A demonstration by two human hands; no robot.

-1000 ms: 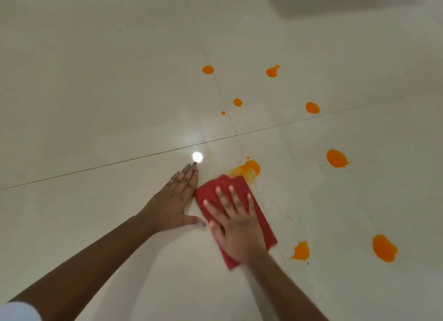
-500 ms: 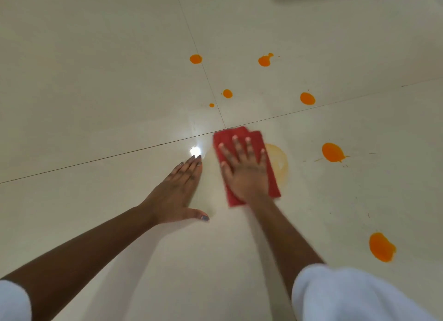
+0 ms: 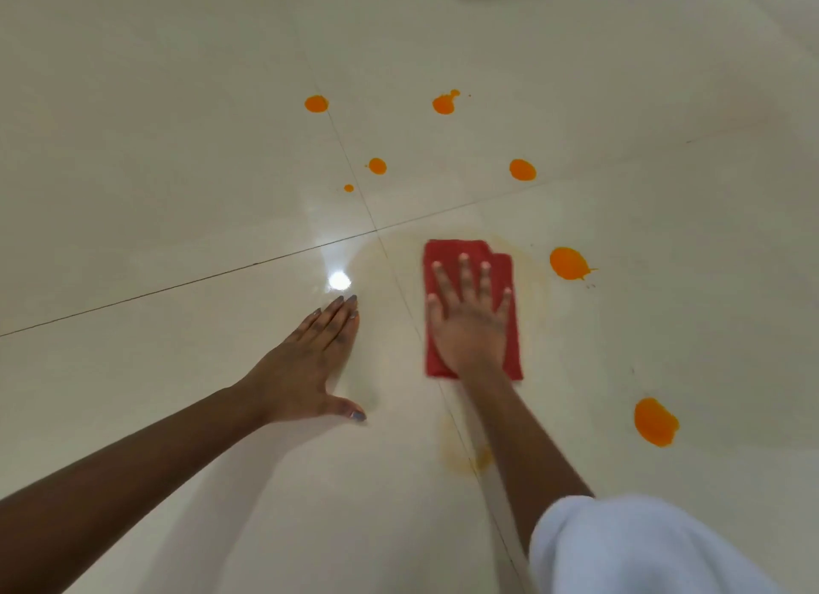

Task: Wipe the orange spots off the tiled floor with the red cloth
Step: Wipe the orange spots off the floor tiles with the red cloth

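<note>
A folded red cloth (image 3: 447,256) lies flat on the cream tiled floor (image 3: 177,150). My right hand (image 3: 469,318) presses on it with fingers straight and spread. My left hand (image 3: 310,363) rests flat on the floor to the cloth's left, fingers together. A pale orange smear (image 3: 527,256) rings the cloth, and another faint smear (image 3: 461,456) sits nearer to me beside my right forearm. Several solid orange spots lie around: one right of the cloth (image 3: 568,263), one at the near right (image 3: 655,421), others farther off (image 3: 522,169), (image 3: 316,104), (image 3: 444,104), (image 3: 377,166).
Dark grout lines (image 3: 177,285) cross just left of the cloth. A bright light glare (image 3: 339,280) shines on the tile by my left fingertips. My white sleeve (image 3: 642,549) fills the bottom right corner.
My right hand slid the cloth away from me and to the right over the orange spot near the grout crossing, leaving a pale smear. My left hand stayed planted.
</note>
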